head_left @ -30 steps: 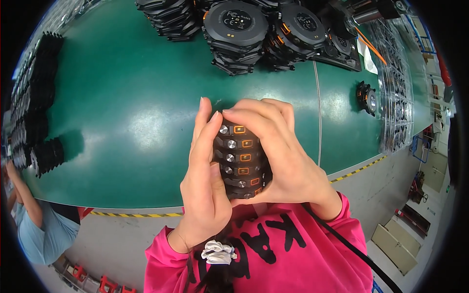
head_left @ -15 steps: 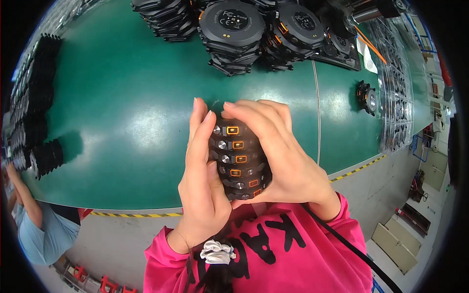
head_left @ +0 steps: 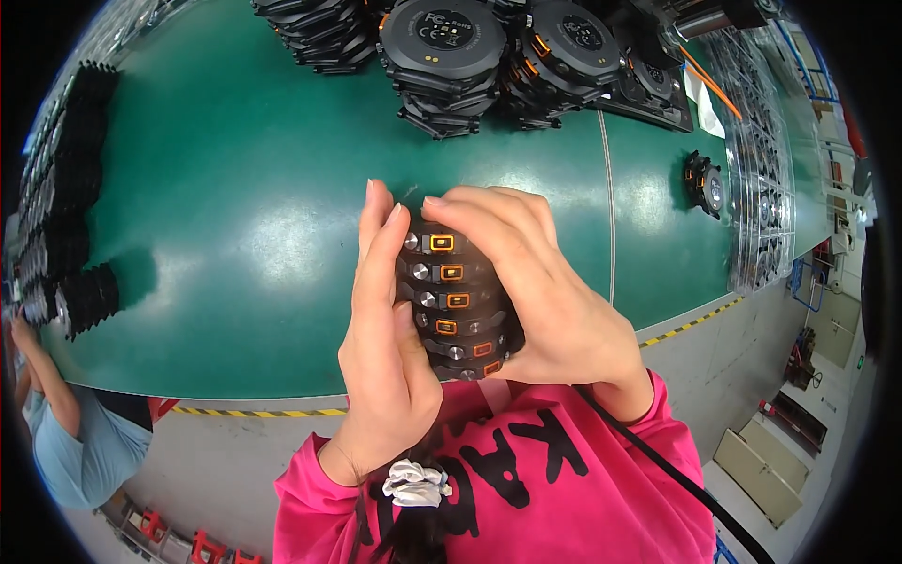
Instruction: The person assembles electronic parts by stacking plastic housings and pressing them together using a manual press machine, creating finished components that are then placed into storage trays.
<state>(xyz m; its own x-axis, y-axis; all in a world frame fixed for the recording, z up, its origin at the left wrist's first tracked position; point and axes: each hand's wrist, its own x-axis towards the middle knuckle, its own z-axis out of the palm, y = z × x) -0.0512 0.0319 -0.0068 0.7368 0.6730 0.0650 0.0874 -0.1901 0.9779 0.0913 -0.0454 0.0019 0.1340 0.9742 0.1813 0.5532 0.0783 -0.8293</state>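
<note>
Between my two hands stands a stack of several black watch cases, with round metal buttons and orange-rimmed ones along the side facing me. My left hand presses against the left side of the stack, its thumb bent in near the lower cases. Curved around the right side and far end is my right hand. The palms and the far side of the stack are hidden. Beyond my hands, more stacked watch cases lie back-up at the far edge of the green table.
At the left edge stand long rows of black stacked parts, with a shorter stack beside them. A single watch case lies near clear plastic trays on the right. Another person in a light blue top is at the lower left.
The stack and both my hands have shifted very slightly up and left in the picture. The grip looks the same.
</note>
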